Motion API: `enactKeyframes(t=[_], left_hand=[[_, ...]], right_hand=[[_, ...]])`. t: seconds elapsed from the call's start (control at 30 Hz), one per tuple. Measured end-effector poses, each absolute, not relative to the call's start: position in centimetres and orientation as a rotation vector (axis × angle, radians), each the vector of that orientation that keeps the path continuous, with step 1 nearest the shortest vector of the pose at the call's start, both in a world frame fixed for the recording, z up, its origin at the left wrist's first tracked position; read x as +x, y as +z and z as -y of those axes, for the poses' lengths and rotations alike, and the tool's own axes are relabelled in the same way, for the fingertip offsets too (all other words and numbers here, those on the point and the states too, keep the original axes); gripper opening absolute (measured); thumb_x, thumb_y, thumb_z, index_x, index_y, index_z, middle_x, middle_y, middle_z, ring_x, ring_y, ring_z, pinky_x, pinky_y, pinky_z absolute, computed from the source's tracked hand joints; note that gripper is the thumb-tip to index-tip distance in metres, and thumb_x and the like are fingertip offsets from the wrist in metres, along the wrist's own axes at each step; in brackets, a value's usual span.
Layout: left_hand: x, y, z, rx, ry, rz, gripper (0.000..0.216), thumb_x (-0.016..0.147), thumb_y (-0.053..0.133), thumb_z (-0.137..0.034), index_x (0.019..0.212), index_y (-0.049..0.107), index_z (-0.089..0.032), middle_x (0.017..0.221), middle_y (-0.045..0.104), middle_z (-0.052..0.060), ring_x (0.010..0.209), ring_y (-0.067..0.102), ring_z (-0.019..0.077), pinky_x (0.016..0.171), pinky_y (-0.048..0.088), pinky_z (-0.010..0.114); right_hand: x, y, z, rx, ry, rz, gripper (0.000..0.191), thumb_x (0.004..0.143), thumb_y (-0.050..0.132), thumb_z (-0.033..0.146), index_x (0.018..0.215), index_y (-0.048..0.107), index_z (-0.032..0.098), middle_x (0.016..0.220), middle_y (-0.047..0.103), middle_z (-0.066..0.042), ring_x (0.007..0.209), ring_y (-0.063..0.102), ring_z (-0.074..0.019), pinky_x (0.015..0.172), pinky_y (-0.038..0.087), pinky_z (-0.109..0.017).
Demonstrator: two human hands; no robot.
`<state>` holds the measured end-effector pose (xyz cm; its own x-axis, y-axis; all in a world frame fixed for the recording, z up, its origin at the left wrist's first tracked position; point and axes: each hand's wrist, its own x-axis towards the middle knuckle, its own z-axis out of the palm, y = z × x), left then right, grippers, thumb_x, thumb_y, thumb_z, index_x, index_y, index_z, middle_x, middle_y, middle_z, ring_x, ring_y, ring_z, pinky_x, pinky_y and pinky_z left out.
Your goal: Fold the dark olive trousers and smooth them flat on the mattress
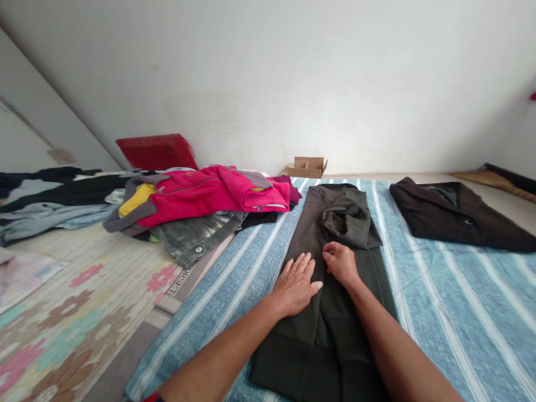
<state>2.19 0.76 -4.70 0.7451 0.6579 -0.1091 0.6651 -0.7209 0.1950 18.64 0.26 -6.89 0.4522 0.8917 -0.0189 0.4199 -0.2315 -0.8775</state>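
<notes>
the olive garment point(324, 338) is laid from the far edge of the striped sheet point(439, 301), pressed by the spread left hand point(295, 282); whether it is pinched by the curled right hand point(341, 262) cannot be told. creases could be caused by uneven tugging.

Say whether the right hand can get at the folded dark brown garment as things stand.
Probably yes: between the right hand and the dark brown garment I see only part of the dark green garment and flat striped sheet. Whether the curled fingers grip fabric is unclear.
</notes>
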Motion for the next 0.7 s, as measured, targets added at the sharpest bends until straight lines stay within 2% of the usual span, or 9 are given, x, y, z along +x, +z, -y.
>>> enactKeyframes(t=[0.13,0.33,0.47,0.7], left_hand=[[2.5,-4.9,-0.3,2.709,-0.047,-1.087,0.061,0.093,0.030,-0.046,0.144,0.027,-0.012,0.153,0.017,0.012,0.141,0.010,0.0232,0.114,0.014,0.044],[1.9,-4.1,0.8,2.676,-0.006,-1.058,0.055,0.094,0.030,-0.042,0.142,0.031,-0.015,0.152,0.022,0.011,0.141,0.015,0.0220,0.113,0.016,0.043],[1.2,-3.7,2.7,2.687,-0.026,-1.022,0.056,0.095,0.029,-0.044,0.142,0.031,-0.014,0.153,0.020,0.010,0.141,0.011,0.0212,0.114,0.015,0.042],[1.1,-5.2,4.1,2.746,0.039,-1.025,0.058,0.095,0.027,-0.047,0.142,0.029,-0.012,0.153,0.020,0.012,0.141,0.010,0.0223,0.114,0.016,0.045]], right_hand=[[18.7,-6.9,-0.2,-1.829,0.689,1.112,0.018,0.074,0.050,0.018,0.084,0.064,0.016,0.060,0.064,0.000,0.040,0.056,-0.0110,0.047,0.041,-0.020],[18.7,-6.8,-0.1,-1.809,0.686,1.112,0.014,0.074,0.051,0.017,0.081,0.062,0.016,0.058,0.062,0.001,0.039,0.056,-0.0104,0.046,0.041,-0.019],[18.7,-6.8,-0.1,-1.804,0.689,1.104,0.013,0.074,0.051,0.017,0.080,0.062,0.016,0.058,0.062,0.001,0.039,0.056,-0.0104,0.045,0.041,-0.019],[18.7,-7.0,0.0,-1.798,0.681,1.089,0.012,0.073,0.051,0.019,0.079,0.062,0.017,0.059,0.063,0.002,0.038,0.057,-0.0110,0.043,0.042,-0.020]])
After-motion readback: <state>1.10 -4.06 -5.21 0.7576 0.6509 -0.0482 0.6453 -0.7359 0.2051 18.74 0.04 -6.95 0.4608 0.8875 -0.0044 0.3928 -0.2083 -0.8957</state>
